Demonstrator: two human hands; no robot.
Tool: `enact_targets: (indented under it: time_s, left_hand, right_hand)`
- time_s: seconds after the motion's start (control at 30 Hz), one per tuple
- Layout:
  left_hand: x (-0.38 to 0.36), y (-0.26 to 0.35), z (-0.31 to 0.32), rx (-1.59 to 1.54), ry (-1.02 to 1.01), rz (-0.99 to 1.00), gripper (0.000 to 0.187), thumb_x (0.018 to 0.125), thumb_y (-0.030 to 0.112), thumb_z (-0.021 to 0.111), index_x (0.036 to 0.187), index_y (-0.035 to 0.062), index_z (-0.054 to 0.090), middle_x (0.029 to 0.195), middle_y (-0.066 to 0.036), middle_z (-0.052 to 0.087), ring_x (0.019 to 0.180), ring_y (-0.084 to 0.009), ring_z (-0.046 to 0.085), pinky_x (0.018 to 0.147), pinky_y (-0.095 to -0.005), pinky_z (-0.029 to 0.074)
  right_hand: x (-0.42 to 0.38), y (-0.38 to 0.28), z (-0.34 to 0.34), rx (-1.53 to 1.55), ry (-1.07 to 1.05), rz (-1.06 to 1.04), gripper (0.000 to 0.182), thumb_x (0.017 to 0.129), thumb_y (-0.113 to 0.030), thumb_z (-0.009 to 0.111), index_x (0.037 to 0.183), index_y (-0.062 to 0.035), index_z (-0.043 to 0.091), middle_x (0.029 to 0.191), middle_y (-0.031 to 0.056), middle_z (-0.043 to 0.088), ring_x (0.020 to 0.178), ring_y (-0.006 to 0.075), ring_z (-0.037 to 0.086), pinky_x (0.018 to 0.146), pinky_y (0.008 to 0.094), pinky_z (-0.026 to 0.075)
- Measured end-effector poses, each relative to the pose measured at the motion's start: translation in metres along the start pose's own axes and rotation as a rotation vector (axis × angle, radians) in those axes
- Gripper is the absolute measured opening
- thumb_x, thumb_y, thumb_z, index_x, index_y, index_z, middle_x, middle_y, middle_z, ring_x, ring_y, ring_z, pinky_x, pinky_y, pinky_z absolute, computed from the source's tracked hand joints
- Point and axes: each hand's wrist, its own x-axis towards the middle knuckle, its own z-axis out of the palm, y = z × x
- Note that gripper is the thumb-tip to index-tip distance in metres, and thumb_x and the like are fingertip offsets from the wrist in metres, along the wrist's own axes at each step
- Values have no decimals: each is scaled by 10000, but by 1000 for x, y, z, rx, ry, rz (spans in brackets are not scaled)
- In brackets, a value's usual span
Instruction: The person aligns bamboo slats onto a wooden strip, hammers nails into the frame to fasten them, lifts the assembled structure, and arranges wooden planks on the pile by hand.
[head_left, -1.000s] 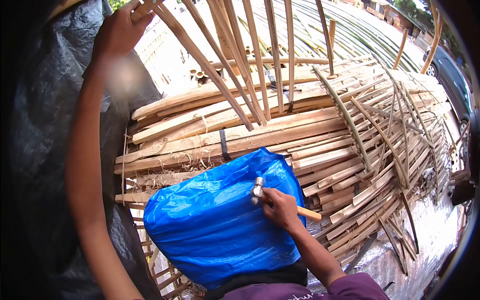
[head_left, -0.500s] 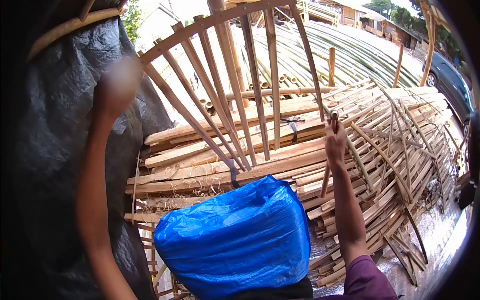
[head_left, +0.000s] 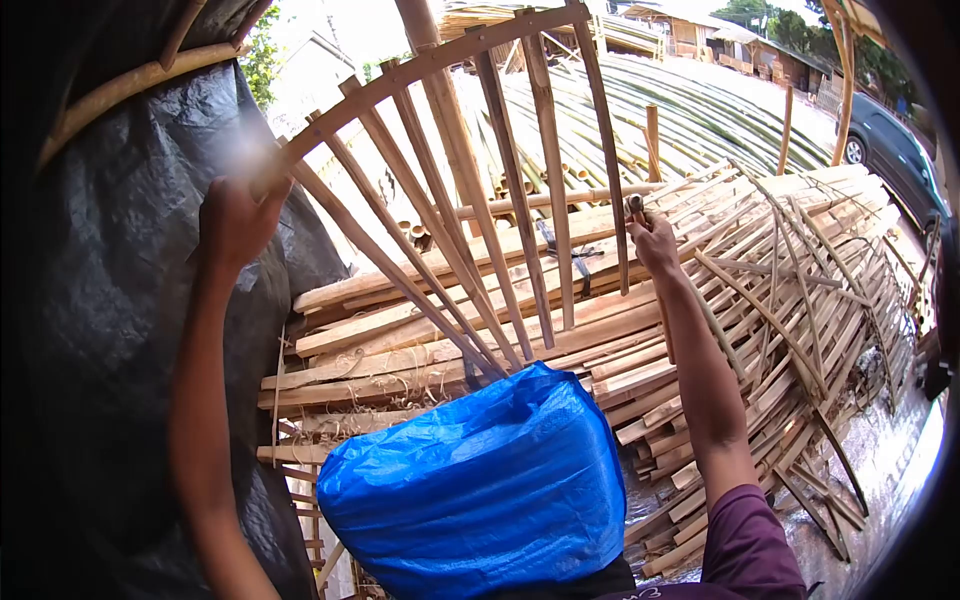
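Note:
My left hand (head_left: 238, 222) is raised at the left, its fingers closed around the lower left end of a curved wooden rail (head_left: 440, 58). A bright blurred spot covers part of that hand. Several long wooden slats (head_left: 505, 190) hang down from the rail, spread like a fan, with their lower ends loose. In my right hand (head_left: 655, 243) is a hammer (head_left: 635, 204); its metal head overlaps the edge of the rightmost slat (head_left: 607, 150), and the handle runs down behind my forearm. Below the slats, a blue plastic sheet (head_left: 480, 490) covers a bulky shape in front of me, close under the slat tips.
Stacked wooden strips (head_left: 720, 310) fill the right side, with thin branches lying over them. Thicker planks (head_left: 400, 365) lie behind the blue sheet. Black sheeting (head_left: 120, 330) hangs at the left. Farther off are long bamboo poles (head_left: 700, 95) and a parked car (head_left: 890, 150).
My right hand and the hammer have moved up and left, to the rightmost slat. The slats' lower ends sit lower in view, closer to the blue sheet. My left hand still grips the rail.

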Motion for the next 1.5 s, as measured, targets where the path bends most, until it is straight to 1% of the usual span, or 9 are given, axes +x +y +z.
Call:
enact_targets:
  time_s: [0.1, 0.23, 0.37, 0.43, 0.53, 0.73, 0.97, 1.27, 1.5]
  left_hand:
    - [1, 12, 2, -56, 60, 85, 233, 876, 232, 648, 888, 11, 573, 683, -168, 607, 667, -350, 647, 574, -402, 444]
    - [6, -1, 16, -1, 84, 183, 235, 878, 234, 643, 887, 9, 576, 699, -165, 613, 655, -312, 638, 586, -390, 443]
    - [6, -2, 44, -89, -45, -89, 218, 873, 222, 640, 884, 11, 588, 684, -119, 598, 632, -202, 587, 603, -364, 435]
    - [6, -5, 64, -130, -96, -201, 211, 869, 217, 641, 893, 12, 599, 675, -100, 589, 625, -170, 561, 604, -356, 430]
    - [10, -5, 89, -240, -87, -251, 210, 864, 213, 641, 916, 9, 625, 662, -73, 576, 616, -146, 535, 595, -345, 421]
    - [36, -5, 130, -228, -182, -312, 245, 853, 224, 642, 951, 0, 652, 708, -100, 624, 661, -173, 585, 634, -354, 448]
    - [46, 6, 157, -216, -192, -318, 348, 814, 315, 655, 994, 18, 680, 722, -148, 662, 698, -240, 654, 689, -377, 490]
    - [56, 13, 168, -551, -273, -597, 249, 859, 288, 649, 954, 62, 605, 574, 59, 450, 434, -24, 362, 392, -238, 275]
    - [-2, 19, 233, -742, -352, -982, 279, 849, 314, 661, 872, 85, 505, 579, 44, 412, 418, -33, 316, 339, -223, 238]
  right_hand:
    - [-6, 2, 5, 175, -81, 18, 147, 884, -154, 577, 936, -28, 632, 614, -53, 447, 473, 51, 393, 423, 231, 286]
    - [-22, -8, 3, 97, 129, -36, 220, 859, -159, 553, 971, 13, 633, 691, 35, 551, 633, 125, 500, 623, 314, 416]
    - [-70, -20, -3, 287, 274, -58, 118, 877, -96, 548, 963, -14, 551, 761, 23, 518, 665, 104, 461, 644, 279, 404]
    - [-92, 6, -2, 333, 218, -160, 122, 920, -97, 562, 1028, -42, 565, 625, -56, 418, 464, 25, 365, 412, 195, 277]
    - [-166, -12, -6, 481, 89, 77, 124, 917, -53, 557, 1035, -14, 558, 743, -45, 463, 640, 26, 403, 560, 193, 329]
    - [-292, 23, 9, 432, -173, 316, 101, 897, -73, 615, 988, -34, 595, 682, -61, 473, 606, 18, 396, 529, 204, 321]
    - [-377, 38, 27, 27, -484, 127, 259, 814, -147, 681, 1047, -49, 621, 758, 173, 641, 671, 238, 665, 620, 347, 500]
    - [-353, 32, 18, 53, -564, 247, 241, 817, -115, 668, 1039, -38, 616, 685, 164, 611, 587, 244, 636, 560, 341, 479]
    - [-355, 29, 17, 72, -535, 246, 243, 818, -113, 668, 1042, -37, 614, 696, 171, 616, 596, 238, 641, 567, 332, 484]
